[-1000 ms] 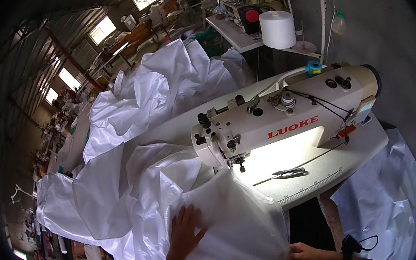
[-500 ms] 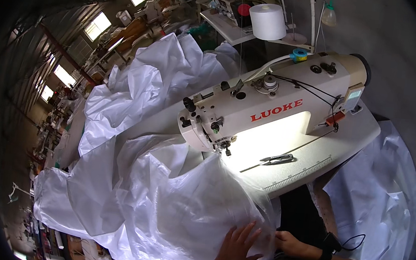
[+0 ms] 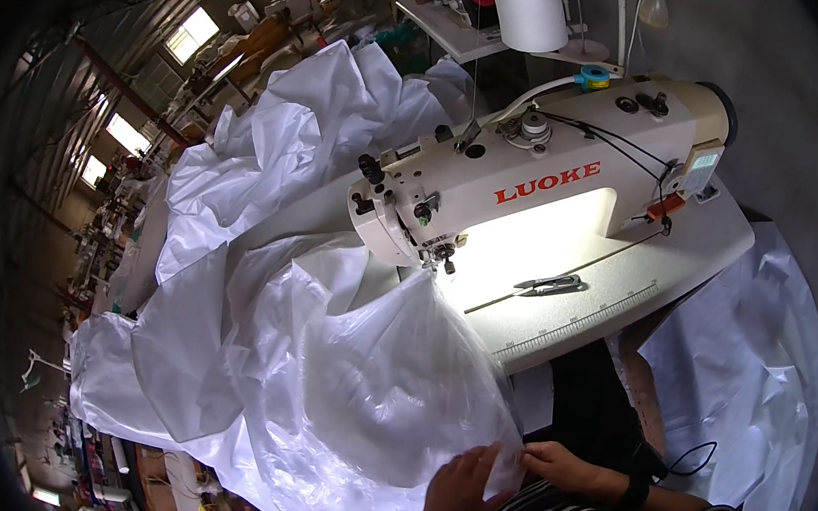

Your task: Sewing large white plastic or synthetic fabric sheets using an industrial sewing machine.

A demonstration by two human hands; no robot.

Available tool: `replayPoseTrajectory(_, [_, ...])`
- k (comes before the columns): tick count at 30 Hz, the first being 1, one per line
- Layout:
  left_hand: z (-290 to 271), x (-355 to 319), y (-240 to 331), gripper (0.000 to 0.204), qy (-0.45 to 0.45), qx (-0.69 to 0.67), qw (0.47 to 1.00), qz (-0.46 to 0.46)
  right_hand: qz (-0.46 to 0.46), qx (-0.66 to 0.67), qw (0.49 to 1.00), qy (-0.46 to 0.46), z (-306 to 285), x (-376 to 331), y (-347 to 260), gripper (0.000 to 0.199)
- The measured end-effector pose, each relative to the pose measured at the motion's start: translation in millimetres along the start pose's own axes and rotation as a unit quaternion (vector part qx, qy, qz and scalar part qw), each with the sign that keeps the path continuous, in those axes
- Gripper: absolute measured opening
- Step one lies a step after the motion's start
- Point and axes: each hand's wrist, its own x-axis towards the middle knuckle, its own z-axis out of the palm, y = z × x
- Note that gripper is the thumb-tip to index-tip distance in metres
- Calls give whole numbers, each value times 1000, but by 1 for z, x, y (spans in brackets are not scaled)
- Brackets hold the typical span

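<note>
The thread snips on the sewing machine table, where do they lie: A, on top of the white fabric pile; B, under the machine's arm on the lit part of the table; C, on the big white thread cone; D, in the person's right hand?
B: the thread snips lie on the bare, lit table beneath the arm of the sewing machine, apart from the white fabric and both hands.

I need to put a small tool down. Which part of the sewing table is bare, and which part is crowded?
Bare: the lit table top under the sewing machine arm, between the needle and the snips, and the strip by the front-edge ruler. Crowded: everything left of the needle, under the white sheeting, whose near edge both hands grip.
</note>
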Motion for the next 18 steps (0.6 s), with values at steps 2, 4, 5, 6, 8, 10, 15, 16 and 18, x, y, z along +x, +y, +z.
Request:
replayPoseTrajectory(2, [4,1,2,28,-100,-4,995,-8,-14,-31,999,0,-3,-4,-2,35])
replayPoseTrajectory(4, [3,-7,-7,23,-93,5,995,30,17,-2,1000,16,-7,-9,-9,36])
replayPoseTrajectory(5, [3,-12,-11,18,-90,2,996,17,38,14,999,24,-9,-11,-13,36])
replayPoseTrajectory(6, [3,-16,-14,13,-88,0,996,3,19,0,1000,22,-9,-12,-18,37])
replayPoseTrajectory(8, [6,-20,-15,18,-82,-51,995,34,6,-39,999,28,-8,-12,-30,40])
replayPoseTrajectory(10, [20,-13,-5,16,-119,-80,989,41,-59,-161,982,83,-5,-6,-43,44])
replayPoseTrajectory(15, [40,16,10,13,-107,-120,984,73,-185,-348,893,218,3,24,-59,51])
replayPoseTrajectory(16, [34,22,8,13,-153,-112,977,96,-195,-360,884,227,4,30,-59,50])
replayPoseTrajectory(18, [14,36,-3,16,-245,-94,955,140,-215,-376,869,238,6,36,-57,49])
